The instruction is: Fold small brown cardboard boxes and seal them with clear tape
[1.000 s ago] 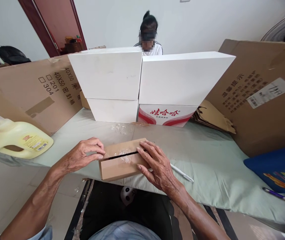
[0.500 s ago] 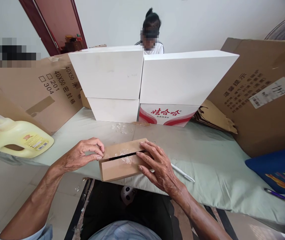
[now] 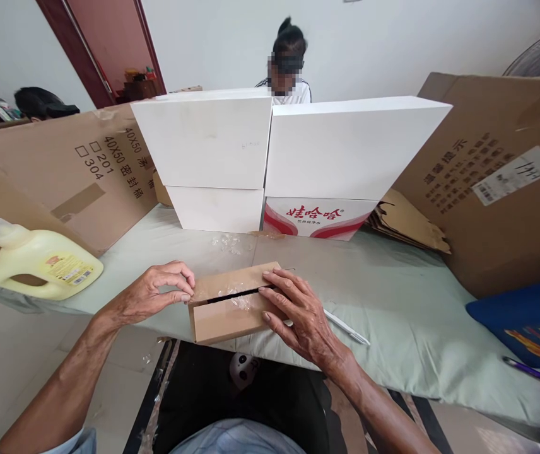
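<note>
A small brown cardboard box (image 3: 232, 321) lies at the near edge of the covered table, its two top flaps parted by a dark gap, with crumpled clear tape over the middle. At the box's left end, my left hand (image 3: 156, 290) pinches the corner of the far flap or tape there; the exact hold is too small to tell. Across the right end rests my right hand (image 3: 298, 309), fingers spread over both flaps. A white pen (image 3: 347, 328) lies just right of my right hand.
White boxes (image 3: 204, 145) stand at the back, a person (image 3: 291, 63) behind them. Large cartons (image 3: 501, 170) flank both sides. A yellow jug (image 3: 45, 261) lies left; a blue container (image 3: 525, 321) and purple pen (image 3: 535, 373) are right. Tape scraps (image 3: 226, 243) lie beyond the small box.
Both hands keep nearly the same places on the small box. The view has shifted very slightly.
</note>
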The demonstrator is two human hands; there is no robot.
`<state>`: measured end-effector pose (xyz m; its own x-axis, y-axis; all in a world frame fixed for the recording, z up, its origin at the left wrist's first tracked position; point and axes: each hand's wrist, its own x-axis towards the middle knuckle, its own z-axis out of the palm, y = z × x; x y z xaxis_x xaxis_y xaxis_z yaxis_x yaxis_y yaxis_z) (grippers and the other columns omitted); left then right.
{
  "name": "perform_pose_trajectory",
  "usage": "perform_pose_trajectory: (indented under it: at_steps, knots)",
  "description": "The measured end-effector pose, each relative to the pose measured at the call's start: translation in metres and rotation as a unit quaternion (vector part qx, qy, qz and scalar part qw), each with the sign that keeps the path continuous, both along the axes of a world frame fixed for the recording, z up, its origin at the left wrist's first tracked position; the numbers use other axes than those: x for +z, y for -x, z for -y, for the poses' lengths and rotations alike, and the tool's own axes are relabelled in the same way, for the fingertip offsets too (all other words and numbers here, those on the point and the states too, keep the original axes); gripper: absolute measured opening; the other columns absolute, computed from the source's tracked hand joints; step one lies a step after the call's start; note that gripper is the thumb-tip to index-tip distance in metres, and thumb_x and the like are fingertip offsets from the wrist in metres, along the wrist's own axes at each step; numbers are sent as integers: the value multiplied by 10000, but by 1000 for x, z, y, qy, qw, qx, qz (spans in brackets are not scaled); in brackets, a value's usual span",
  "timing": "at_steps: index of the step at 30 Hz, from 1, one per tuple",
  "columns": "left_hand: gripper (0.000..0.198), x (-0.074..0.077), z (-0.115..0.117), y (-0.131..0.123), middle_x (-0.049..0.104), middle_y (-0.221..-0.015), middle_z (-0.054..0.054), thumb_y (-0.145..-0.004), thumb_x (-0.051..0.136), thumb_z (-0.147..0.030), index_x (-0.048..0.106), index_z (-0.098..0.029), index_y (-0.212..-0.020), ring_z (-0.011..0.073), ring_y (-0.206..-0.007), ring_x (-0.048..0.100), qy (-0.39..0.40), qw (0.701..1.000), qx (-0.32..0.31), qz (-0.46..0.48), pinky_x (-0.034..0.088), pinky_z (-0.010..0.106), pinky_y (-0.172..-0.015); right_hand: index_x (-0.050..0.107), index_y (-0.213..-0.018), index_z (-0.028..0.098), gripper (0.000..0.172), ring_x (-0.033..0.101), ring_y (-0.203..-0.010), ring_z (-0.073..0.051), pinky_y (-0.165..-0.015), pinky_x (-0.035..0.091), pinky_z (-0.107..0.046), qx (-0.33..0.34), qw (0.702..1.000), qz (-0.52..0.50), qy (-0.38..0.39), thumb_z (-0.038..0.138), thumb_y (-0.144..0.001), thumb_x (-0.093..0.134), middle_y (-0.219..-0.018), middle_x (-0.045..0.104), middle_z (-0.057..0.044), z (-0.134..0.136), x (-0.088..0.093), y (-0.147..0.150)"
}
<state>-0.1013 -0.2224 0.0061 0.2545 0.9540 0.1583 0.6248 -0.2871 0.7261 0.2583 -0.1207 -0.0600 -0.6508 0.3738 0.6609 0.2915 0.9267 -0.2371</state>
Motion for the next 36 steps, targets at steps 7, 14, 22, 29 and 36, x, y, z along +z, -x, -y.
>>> perform_pose_trajectory:
  at_steps: [7, 14, 22, 29, 36]
  knots:
    - [131, 1, 3, 4, 737, -1182, 74, -1018, 725, -263, 835, -258, -947, 190, -1035, 718, 24, 1000, -3, 2, 560, 286, -875, 689, -1397, 219, 319, 609, -1470, -347, -1130, 563, -566, -2, 1000, 9, -4, 338, -1107, 630, -1504, 714, -161, 0, 1, 0]
    - [208, 8, -3, -6, 722, -1072, 53, -1071, 581, -245, 709, -223, -909, 167, -941, 678, 18, 1000, 1, -17, 535, 275, -844, 692, -1388, 229, 308, 627, -1447, -338, -1131, 551, -552, 4, 1000, 2, -2, 311, -1096, 640, -1489, 726, -147, 0, 3, 3]
    - [194, 38, -36, -54, 756, -971, 26, -1071, 530, -248, 667, -216, -936, 172, -891, 681, -42, 999, 10, -25, 518, 296, -819, 708, -1343, 229, 282, 662, -1368, -331, -1080, 555, -526, 16, 1000, 7, 5, 281, -1076, 631, -1434, 744, -145, 1, 6, 8]
    - [157, 65, -61, -97, 811, -1007, 55, -1079, 602, -326, 676, -204, -1013, 191, -946, 762, -83, 986, 7, 143, 606, 322, -864, 700, -1333, 226, 270, 647, -1387, -331, -1093, 547, -525, 12, 1000, 4, 10, 302, -1086, 623, -1444, 737, -146, 4, 5, 7]
    - [271, 42, -55, -81, 748, -954, 31, -1076, 477, -169, 728, -212, -982, 179, -836, 662, -70, 987, 0, -148, 488, 328, -793, 697, -1319, 210, 261, 648, -1377, -328, -1080, 552, -521, 9, 1000, -11, -2, 303, -1088, 620, -1441, 738, -154, 6, 2, 5]
